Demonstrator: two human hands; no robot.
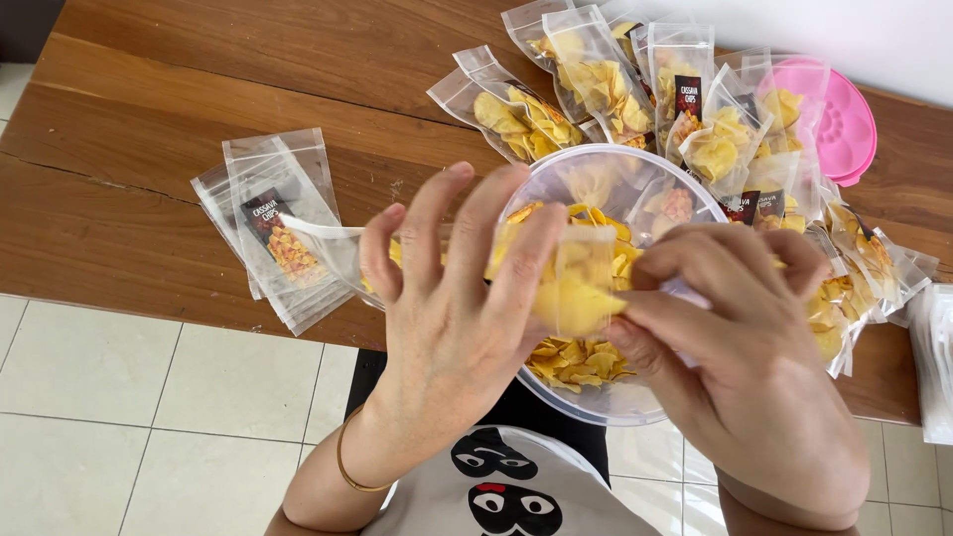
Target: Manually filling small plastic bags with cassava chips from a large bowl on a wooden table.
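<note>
Both hands hold one clear pouch of yellow chips above a plastic bowl.

Left hand (452,298) clamps its spread fingers on the clear pouch (556,283); right hand (740,342) pinches the pouch's other end. Under them sits the clear bowl (635,179) of chips on a wooden table (149,119). Left of the bowl lie empty pouches (278,223); behind it, filled pouches (596,79); to its right, a pink lid (844,119).

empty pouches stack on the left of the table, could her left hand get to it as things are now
Probably yes, once freed. The empty pouches lie uncovered on the table just left of the left hand, nothing between them. But that hand now grips a chip-filled pouch together with the right hand.
</note>
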